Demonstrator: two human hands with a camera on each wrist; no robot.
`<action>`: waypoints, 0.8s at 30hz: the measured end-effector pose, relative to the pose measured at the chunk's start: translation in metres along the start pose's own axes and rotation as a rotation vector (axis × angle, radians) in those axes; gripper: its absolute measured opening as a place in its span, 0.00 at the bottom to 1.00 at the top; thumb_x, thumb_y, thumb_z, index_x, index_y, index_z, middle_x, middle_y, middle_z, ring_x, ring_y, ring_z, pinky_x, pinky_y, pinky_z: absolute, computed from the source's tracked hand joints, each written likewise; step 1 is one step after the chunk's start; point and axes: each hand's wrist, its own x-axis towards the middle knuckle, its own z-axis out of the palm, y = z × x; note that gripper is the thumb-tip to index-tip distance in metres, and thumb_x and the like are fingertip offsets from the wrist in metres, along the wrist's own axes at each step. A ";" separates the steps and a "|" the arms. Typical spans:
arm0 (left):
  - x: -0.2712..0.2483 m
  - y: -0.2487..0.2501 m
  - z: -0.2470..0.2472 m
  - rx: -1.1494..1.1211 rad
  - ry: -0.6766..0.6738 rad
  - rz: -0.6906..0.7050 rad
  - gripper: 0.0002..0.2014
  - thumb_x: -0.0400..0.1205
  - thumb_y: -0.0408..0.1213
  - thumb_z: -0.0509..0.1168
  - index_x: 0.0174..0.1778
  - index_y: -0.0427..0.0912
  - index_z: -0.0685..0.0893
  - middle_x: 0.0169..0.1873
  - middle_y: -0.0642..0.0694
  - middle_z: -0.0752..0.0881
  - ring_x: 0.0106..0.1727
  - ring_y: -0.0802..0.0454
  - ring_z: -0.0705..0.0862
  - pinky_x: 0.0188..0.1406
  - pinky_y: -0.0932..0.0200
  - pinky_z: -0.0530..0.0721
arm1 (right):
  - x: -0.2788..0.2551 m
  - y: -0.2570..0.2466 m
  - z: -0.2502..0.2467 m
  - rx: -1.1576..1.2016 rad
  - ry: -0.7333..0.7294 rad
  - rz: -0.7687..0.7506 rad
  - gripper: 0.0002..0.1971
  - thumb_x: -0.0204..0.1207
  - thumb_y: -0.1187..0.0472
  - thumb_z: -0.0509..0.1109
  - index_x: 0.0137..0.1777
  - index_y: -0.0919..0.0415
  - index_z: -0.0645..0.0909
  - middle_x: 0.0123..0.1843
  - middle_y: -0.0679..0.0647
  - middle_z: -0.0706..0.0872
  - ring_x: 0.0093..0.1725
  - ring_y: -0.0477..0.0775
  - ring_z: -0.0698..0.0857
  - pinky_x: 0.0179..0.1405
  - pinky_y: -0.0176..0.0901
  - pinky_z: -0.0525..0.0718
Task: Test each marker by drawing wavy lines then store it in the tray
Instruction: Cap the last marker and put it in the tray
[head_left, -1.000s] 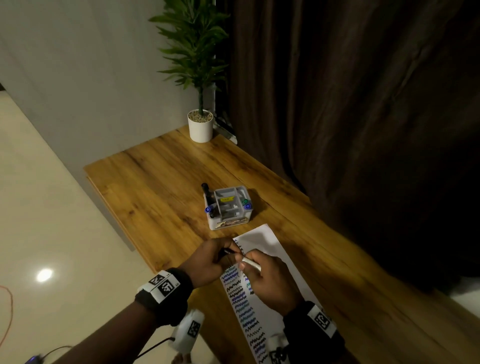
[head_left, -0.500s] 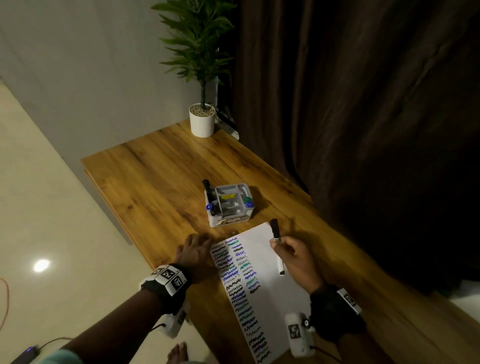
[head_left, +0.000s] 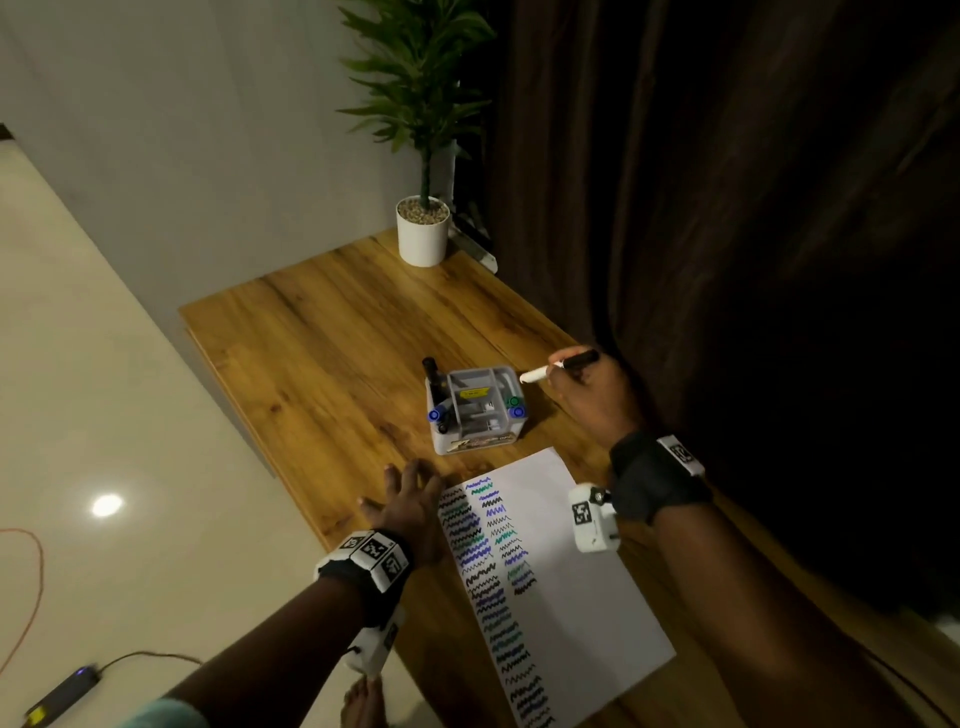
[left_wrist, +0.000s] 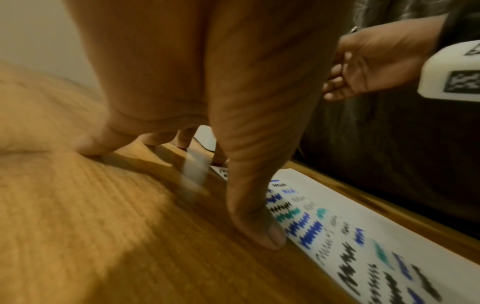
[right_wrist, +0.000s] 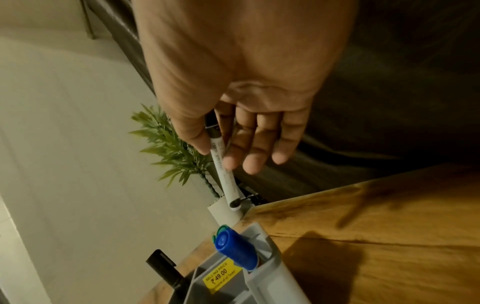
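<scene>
My right hand (head_left: 589, 387) pinches a capped white marker with a black cap (head_left: 558, 366) between thumb and fingers, just right of the grey tray (head_left: 478, 444); its white end points at the tray's far right corner. In the right wrist view the marker (right_wrist: 223, 170) hangs above the tray (right_wrist: 275, 265). The tray holds several markers: blue-capped (head_left: 435, 414), green-capped (head_left: 514, 401), black (head_left: 431, 370). My left hand (head_left: 410, 499) rests with spread fingers on the table beside the paper (head_left: 566, 597), which bears wavy lines; its thumb (left_wrist: 259, 232) touches the paper's edge (left_wrist: 337, 236).
A potted plant (head_left: 422, 228) in a white pot stands at the table's far corner. A dark curtain (head_left: 727, 208) hangs along the table's right side. The wooden table (head_left: 322, 353) drops to a pale floor on the left, where a cable (head_left: 26, 597) lies.
My hands were together over the paper, then parted. My right hand carried the marker up and away from the paper to the tray's right side; my left hand settled flat beside the paper.
</scene>
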 end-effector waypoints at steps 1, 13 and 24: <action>0.001 0.000 0.001 0.000 0.005 -0.001 0.47 0.71 0.53 0.77 0.82 0.56 0.58 0.85 0.43 0.46 0.85 0.29 0.41 0.70 0.11 0.58 | 0.009 -0.001 0.007 -0.053 -0.012 0.001 0.07 0.78 0.63 0.75 0.54 0.61 0.86 0.54 0.59 0.91 0.56 0.58 0.89 0.62 0.54 0.87; 0.011 -0.005 0.014 0.017 0.015 -0.024 0.46 0.73 0.44 0.77 0.81 0.56 0.55 0.84 0.43 0.45 0.85 0.28 0.41 0.69 0.11 0.59 | 0.044 0.020 0.055 -0.319 -0.276 0.080 0.13 0.78 0.73 0.72 0.62 0.69 0.85 0.63 0.65 0.89 0.63 0.64 0.87 0.61 0.51 0.86; 0.009 -0.006 0.012 -0.011 0.004 -0.003 0.49 0.68 0.47 0.80 0.81 0.59 0.56 0.84 0.45 0.46 0.85 0.28 0.41 0.69 0.09 0.56 | -0.034 0.080 0.021 -0.271 -0.253 0.150 0.15 0.77 0.71 0.73 0.63 0.63 0.83 0.53 0.57 0.88 0.54 0.57 0.86 0.62 0.55 0.86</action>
